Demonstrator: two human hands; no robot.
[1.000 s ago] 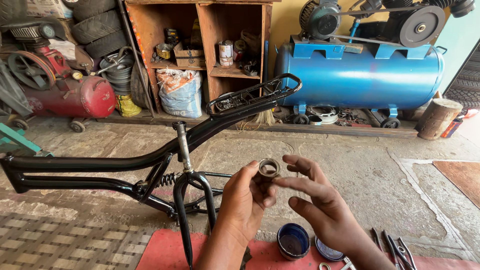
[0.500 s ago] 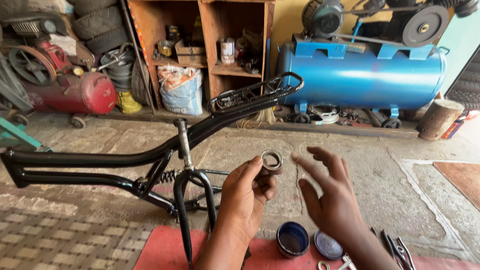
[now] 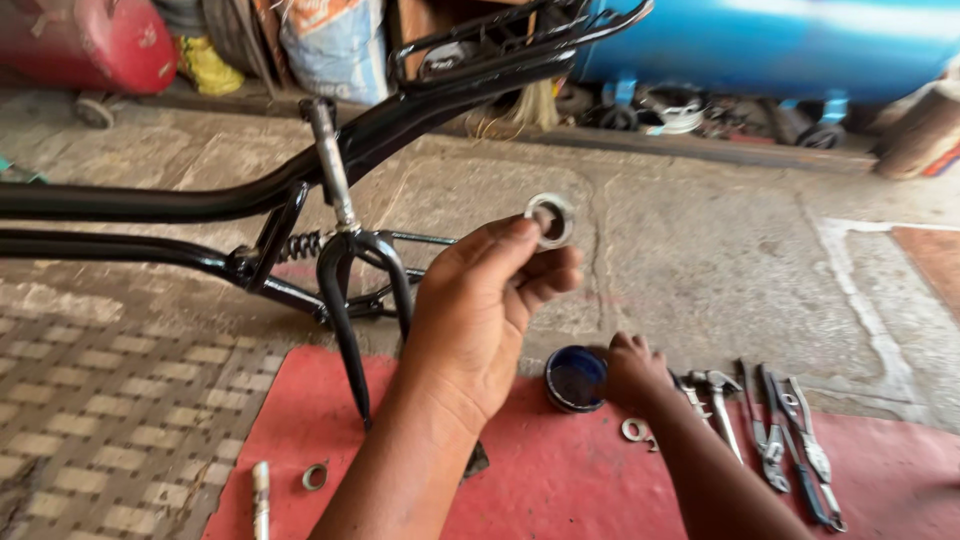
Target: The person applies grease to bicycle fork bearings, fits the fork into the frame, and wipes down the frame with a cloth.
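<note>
Here the left hand (image 3: 480,310) pinches a bearing cup (image 3: 550,220) at twelve o'clock; the right hand (image 3: 632,368) dips its fingers into the blue grease tin (image 3: 574,380). Cup seemingly ungreased, not yet fitted to the bicycle frame (image 3: 300,190).

I am in a workshop with a rough grey concrete floor (image 3: 700,250) that has cracks and stains. Under me lies a red mat (image 3: 560,480). To my left the ground is made of small patterned paving tiles (image 3: 110,400). Along the far side stands a big blue tank (image 3: 790,45) on small wheels. A red tank (image 3: 90,40) sits in the far left corner. Between them I see a white sack (image 3: 330,45) and something yellow (image 3: 210,65) beside it. A brown round log (image 3: 920,130) stands at the far right. Daylight makes the floor bright.
</note>
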